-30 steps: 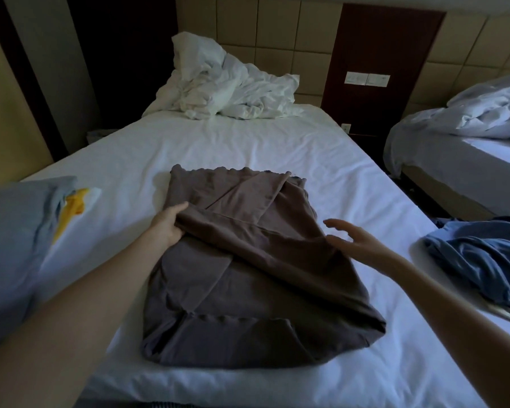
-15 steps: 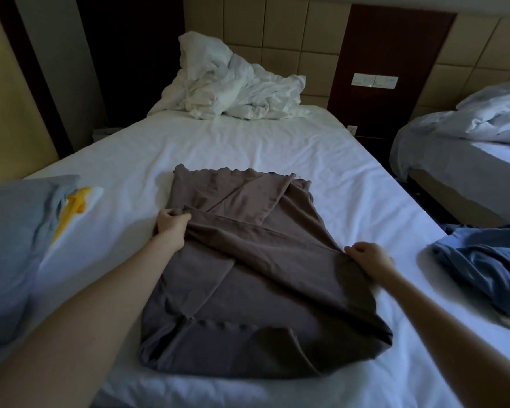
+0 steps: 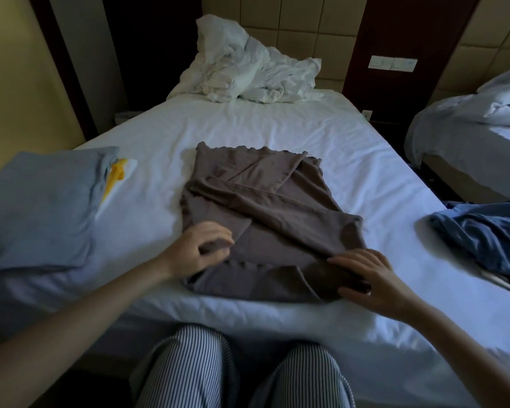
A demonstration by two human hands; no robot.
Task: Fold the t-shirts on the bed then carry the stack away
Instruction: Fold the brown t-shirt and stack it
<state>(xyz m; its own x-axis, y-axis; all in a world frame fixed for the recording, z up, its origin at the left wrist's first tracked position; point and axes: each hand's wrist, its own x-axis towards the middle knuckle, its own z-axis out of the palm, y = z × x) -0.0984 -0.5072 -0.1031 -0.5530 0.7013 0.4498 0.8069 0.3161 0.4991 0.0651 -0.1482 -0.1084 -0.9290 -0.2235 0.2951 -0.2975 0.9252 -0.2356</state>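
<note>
Fingers [image 3: 219, 232] of the left hand [image 3: 195, 252] pinch the brown t-shirt [image 3: 277, 219], the right hand [image 3: 369, 278] spread flat on its near corner.

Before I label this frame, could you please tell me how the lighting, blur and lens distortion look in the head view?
Head view: dim, bluish light, yet the folds of the brown t-shirt read clearly. Head view: the right hand looks slightly motion-smeared. Head view: wide-angle distortion bows the edges of the bed and the wall panels toward the borders.
</note>
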